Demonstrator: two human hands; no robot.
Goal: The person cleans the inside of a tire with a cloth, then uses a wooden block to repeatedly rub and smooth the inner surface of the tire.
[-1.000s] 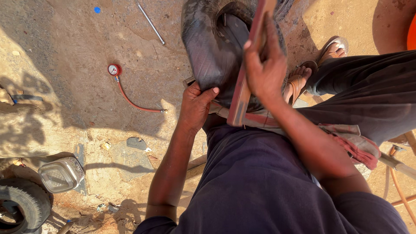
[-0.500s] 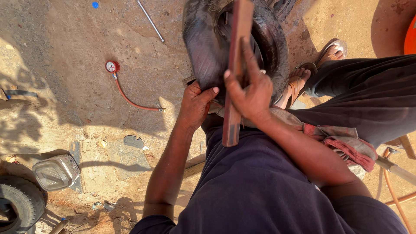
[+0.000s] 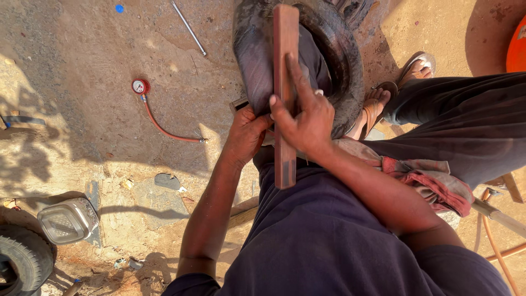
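Starting at the left edge, a small black tyre (image 3: pixel 19 260) sits in the bottom corner of the sandy ground (image 3: pixel 82 66), with a clear plastic container (image 3: pixel 68 220) lying on its side just beside it. Farther up lies a round red pressure gauge (image 3: pixel 141 86), its orange hose (image 3: pixel 167 130) curling off to the right, and a thin metal rod (image 3: pixel 188 27) lies aslant near the top.

Next comes the left hand (image 3: pixel 246 134), curled closed against the lower edge of a dark rubber tube (image 3: pixel 257 60) (how much of the tube the fingers actually pinch is hidden by the other hand). That tube drapes over the near side of a worn tyre (image 3: pixel 350 71) standing at the top centre, close in front of the person's knees.

Laid lengthwise over the tube is a flat reddish-brown wooden bar (image 3: pixel 285 93), running from the tyre's top down to the person's lap. The right hand (image 3: pixel 307 123) grips it about midway, thumb wrapped round the left edge, index finger stretched straight up along its face and the other fingers folded behind.

Right of the tyre, two sandalled feet (image 3: pixel 394 93) rest on the ground; a red-patterned cloth (image 3: pixel 433 181) lies across the dark trousers.
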